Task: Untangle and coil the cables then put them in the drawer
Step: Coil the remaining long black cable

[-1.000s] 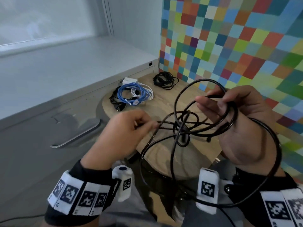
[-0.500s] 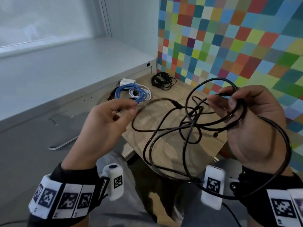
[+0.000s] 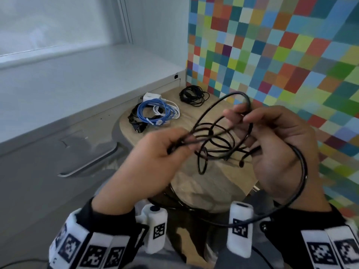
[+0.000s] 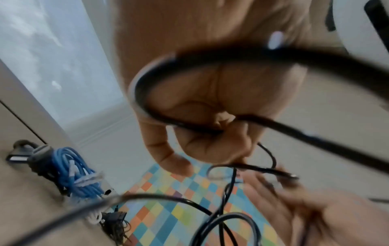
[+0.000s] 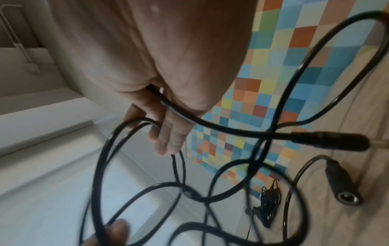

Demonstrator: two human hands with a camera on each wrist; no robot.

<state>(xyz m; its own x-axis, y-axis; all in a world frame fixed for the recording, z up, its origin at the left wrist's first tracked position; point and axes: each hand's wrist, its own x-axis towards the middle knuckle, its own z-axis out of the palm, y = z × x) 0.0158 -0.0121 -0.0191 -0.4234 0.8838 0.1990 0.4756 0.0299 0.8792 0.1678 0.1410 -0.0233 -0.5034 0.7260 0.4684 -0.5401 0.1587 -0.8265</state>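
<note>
A long black cable [image 3: 219, 136] hangs in tangled loops between my two hands above a round wooden table [image 3: 194, 121]. My left hand [image 3: 155, 158] pinches a strand of it at the left of the tangle; the left wrist view shows the fingers [image 4: 202, 144] curled round the cable [image 4: 189, 128]. My right hand [image 3: 275, 144] holds several loops, with one big loop running round the wrist. In the right wrist view the cable [image 5: 210, 123] passes under the palm [image 5: 168, 66] and two barrel plugs [image 5: 328, 139] dangle. The grey drawer front [image 3: 58, 152] with its handle [image 3: 91, 164] stands at the left, closed.
On the table lie a blue cable coil [image 3: 153, 111] bundled with a white cable, a white charger [image 3: 151, 97] and a black power plug [image 3: 137, 127]. A thin black cable coil [image 3: 192, 96] sits near the coloured checkered wall [image 3: 272, 55]. A white ledge [image 3: 68, 84] runs above the drawer.
My left hand has come back right towards the right hand, drawing its strand in. The wide loops have closed up into a tighter bunch between the hands.
</note>
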